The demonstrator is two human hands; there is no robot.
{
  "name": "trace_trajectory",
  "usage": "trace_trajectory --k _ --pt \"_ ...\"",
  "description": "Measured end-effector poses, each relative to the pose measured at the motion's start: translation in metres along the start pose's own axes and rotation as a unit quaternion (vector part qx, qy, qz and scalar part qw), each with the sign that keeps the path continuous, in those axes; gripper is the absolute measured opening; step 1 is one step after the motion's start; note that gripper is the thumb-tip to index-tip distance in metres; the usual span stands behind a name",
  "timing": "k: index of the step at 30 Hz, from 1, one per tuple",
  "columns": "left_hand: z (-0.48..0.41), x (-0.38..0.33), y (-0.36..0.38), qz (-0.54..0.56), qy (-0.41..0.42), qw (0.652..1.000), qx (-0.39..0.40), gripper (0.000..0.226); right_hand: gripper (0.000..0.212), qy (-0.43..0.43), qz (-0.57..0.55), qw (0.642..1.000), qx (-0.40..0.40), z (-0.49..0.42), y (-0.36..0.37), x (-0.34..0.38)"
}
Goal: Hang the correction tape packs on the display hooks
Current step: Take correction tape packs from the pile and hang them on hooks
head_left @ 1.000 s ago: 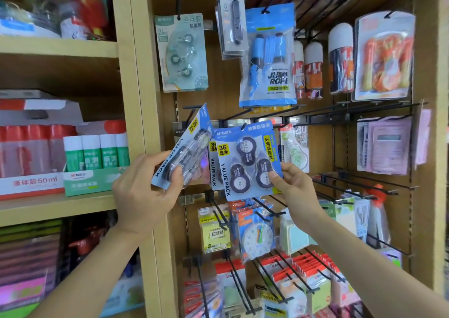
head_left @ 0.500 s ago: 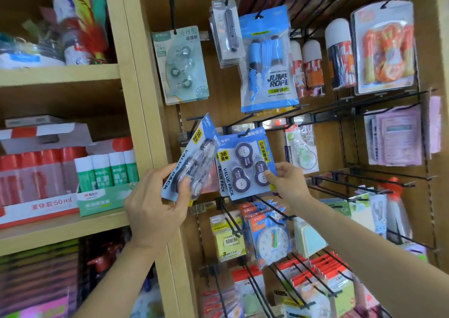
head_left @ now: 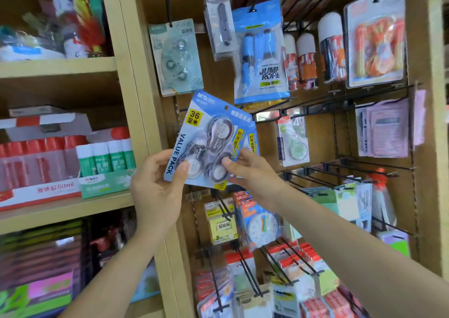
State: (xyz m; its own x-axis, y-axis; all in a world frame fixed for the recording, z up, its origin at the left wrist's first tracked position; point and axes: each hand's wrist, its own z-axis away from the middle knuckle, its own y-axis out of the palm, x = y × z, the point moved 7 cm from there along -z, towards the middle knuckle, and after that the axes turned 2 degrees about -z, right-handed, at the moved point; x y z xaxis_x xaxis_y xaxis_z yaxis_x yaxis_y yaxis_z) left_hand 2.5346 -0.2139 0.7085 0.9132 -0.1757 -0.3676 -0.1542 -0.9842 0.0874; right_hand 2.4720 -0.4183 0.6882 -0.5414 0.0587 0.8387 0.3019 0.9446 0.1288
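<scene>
A blue "VALUE PACK" correction tape pack (head_left: 209, 135) is held up, tilted, in front of the pegboard. My left hand (head_left: 158, 191) grips its lower left corner, thumb on the front. At the lower right edge, my right hand (head_left: 252, 176) pinches the same pack, thumb on the blister. The right edge of a second identical pack (head_left: 253, 140) peeks out just behind it. Whether that one hangs on a hook is hidden. A black display hook (head_left: 269, 112) sticks out just above and to the right.
A pale green tape pack (head_left: 176, 57) and a jump rope bag (head_left: 261, 57) hang above. Bare black hooks (head_left: 340, 169) jut out to the right. Sticky notes and a clock card (head_left: 261, 225) hang below. The wooden shelf (head_left: 60, 208) on the left carries glue sticks.
My left hand swung its pack rightward and turned it face-on, in front of the other pack. My right hand left that pack and took hold of the front one.
</scene>
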Motion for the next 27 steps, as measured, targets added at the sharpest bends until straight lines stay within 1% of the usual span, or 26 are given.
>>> trace_trajectory --k 2,4,6,8,10,12,16,19,22,27 --pt "0.000 -0.002 0.006 0.022 -0.032 0.999 0.007 0.022 0.012 0.003 -0.060 0.998 0.023 0.003 0.006 -0.001" --pt "0.000 -0.005 0.009 0.016 -0.043 0.999 0.018 0.021 0.022 0.002 -0.119 0.992 0.032 0.004 0.006 0.000" --pt "-0.002 -0.009 0.011 -0.022 -0.031 0.999 0.039 0.018 0.029 0.000 -0.139 0.990 0.035 0.003 0.002 0.003" --pt "-0.007 -0.017 0.008 -0.099 0.021 0.994 0.052 0.018 0.029 -0.009 -0.140 0.990 0.029 0.002 -0.008 0.006" --pt "-0.018 -0.026 0.005 -0.207 0.111 0.971 0.045 0.029 0.027 -0.026 -0.123 0.992 0.013 0.001 -0.020 0.009" --pt "-0.028 -0.027 0.006 -0.306 0.181 0.934 0.041 0.042 0.025 -0.041 -0.083 0.996 -0.019 0.000 -0.035 0.007" --pt "-0.031 -0.011 0.012 -0.434 0.213 0.874 0.053 0.061 0.024 -0.046 0.047 0.995 -0.078 0.001 -0.062 -0.003" --pt "-0.025 0.000 0.017 -0.520 0.220 0.822 0.068 0.067 0.015 -0.048 0.067 0.991 -0.108 0.002 -0.076 -0.011" --pt "-0.025 0.001 0.018 -0.557 0.213 0.800 0.064 0.071 0.018 -0.060 0.081 0.987 -0.122 0.001 -0.084 -0.016" --pt "-0.022 0.003 0.018 -0.559 0.215 0.798 0.068 0.069 0.023 -0.068 0.077 0.987 -0.120 -0.003 -0.085 -0.019"
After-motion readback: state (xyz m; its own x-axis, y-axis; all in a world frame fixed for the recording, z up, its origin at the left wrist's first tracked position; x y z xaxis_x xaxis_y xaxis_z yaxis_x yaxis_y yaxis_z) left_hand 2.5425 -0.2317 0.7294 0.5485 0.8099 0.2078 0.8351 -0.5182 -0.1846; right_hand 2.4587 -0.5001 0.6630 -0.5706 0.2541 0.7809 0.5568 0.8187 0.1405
